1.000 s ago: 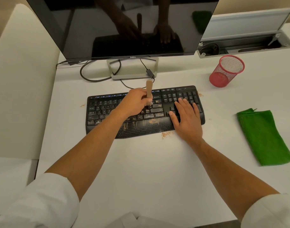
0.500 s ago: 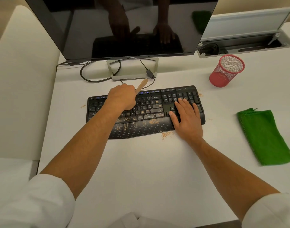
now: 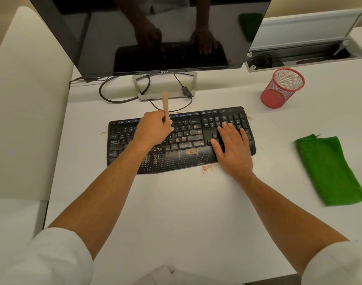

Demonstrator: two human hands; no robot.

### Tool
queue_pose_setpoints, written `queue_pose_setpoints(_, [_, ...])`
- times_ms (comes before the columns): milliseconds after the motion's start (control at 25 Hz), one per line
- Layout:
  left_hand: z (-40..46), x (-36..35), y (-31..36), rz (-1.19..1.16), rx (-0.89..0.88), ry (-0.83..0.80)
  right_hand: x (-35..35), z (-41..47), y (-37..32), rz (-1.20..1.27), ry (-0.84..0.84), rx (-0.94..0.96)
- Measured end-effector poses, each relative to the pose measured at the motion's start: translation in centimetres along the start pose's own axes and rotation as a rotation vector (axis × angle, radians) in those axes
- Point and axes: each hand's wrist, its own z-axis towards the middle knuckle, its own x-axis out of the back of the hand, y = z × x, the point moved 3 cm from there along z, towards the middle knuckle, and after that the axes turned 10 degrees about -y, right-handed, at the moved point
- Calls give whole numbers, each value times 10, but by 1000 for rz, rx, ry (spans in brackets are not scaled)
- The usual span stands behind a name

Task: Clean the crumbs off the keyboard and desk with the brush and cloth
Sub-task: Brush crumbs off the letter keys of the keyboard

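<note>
Two bare forearms reach out from rolled white sleeves across one smooth white desk [image 3: 176, 212]. Nearest on the right lies a single green cloth [image 3: 330, 171], soft and nubbly, folded into a long rectangle, well apart from everything else. One small heap of tan crumbs [image 3: 207, 167] sits on the desk touching the front edge of the keyboard, and thinner scatters show at its left end and its far right corner. One black plastic keyboard [image 3: 182, 159] with a curved, dimpled palm rest lies across the middle, with more crumbs dusted over the rest and among the keys. The right hand [image 3: 233, 147] lies flat on its right end, fingers straight and slightly spread over the number pad, thumb out to the side. The left hand [image 3: 153, 130] is over the middle keys, fingers curled round one slim brush with a pale wooden handle [image 3: 165, 105]; the handle sticks up and away, and the bristle end is hidden behind the fingers. Beyond the keyboard stands one square metal monitor foot with two dark cables looping by it, and one wide glossy black monitor [image 3: 155, 33] mirrors both hands. Off to the right, one red wire-mesh pen cup [image 3: 282, 87], round and see-through, stands upright before a long open cable tray.
</note>
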Motion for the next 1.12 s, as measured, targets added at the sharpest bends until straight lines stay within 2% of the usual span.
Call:
queue_pose_setpoints(120, [4,2,-4,68,142,-130,0,0,-1,-7,1,2])
queue_pose_setpoints(200, [8,6,-6,24,212,-185,1,-1,0,-6,2,2])
queue_pose_setpoints(360, [9,6,-3,-136,164,64,1,-1,-1,-6,-6,-3])
queue_pose_setpoints(440, [3,-1,0,-93,147,99,1,0,-1,4,-6,1])
queue_pose_setpoints(560, [6,-5,1,19,176,-99,0,-1,0,-3,-6,0])
queue_pose_setpoints(640, [8,0,1,-8,191,-189,0,0,0,2,-8,0])
queue_pose_setpoints(680, [10,2,2,-43,168,-167,0,0,0,4,-8,1])
queue_pose_setpoints(840, [8,-3,12,-70,41,84,2,0,-1,4,2,2])
queue_pose_setpoints(960, [5,-18,9,-103,-4,114,1,-1,-1,8,-16,3])
queue_pose_setpoints(1040, [3,-25,8,-70,-3,50,1,0,-1,3,-26,1])
queue_pose_setpoints(1120, [3,-21,14,-16,59,-87,2,0,0,3,-31,0])
